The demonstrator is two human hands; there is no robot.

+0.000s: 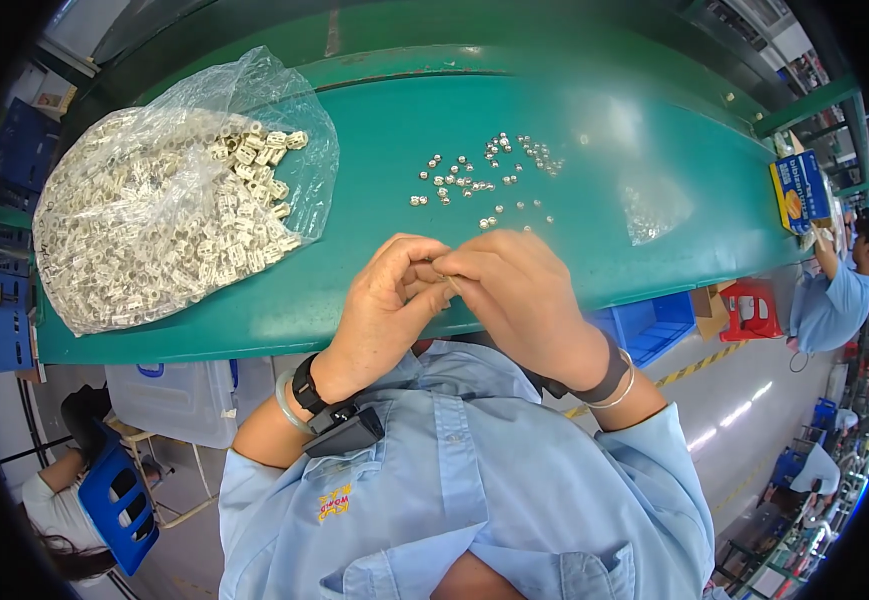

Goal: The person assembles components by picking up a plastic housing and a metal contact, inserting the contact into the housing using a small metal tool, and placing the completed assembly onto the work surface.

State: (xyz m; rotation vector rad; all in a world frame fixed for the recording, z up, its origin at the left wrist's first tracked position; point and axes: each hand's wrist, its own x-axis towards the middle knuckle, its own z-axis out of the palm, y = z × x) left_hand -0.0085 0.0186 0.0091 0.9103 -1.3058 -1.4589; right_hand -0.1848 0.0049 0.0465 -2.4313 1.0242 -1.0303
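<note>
My left hand (379,312) and my right hand (526,300) meet over the near edge of the green table. Thumbs and fingers of both are pinched together at one spot. A thin pale edge shows between the fingertips, but what they hold is mostly hidden and too small to name. Just beyond the hands, several small shiny metal balls (465,184) lie scattered on the tabletop. To the left, a large clear plastic bag (316,112) lies with its mouth toward the balls. Many small cream plastic parts (246,240) fill it, some showing at its opening.
The green table (384,120) has a raised ledge at the back. A clear plastic bag (649,212) lies right of the balls, and a blue-and-yellow box (800,192) stands at the right end. Below are a blue bin (654,328) and a red stool (751,310). Other people sit nearby.
</note>
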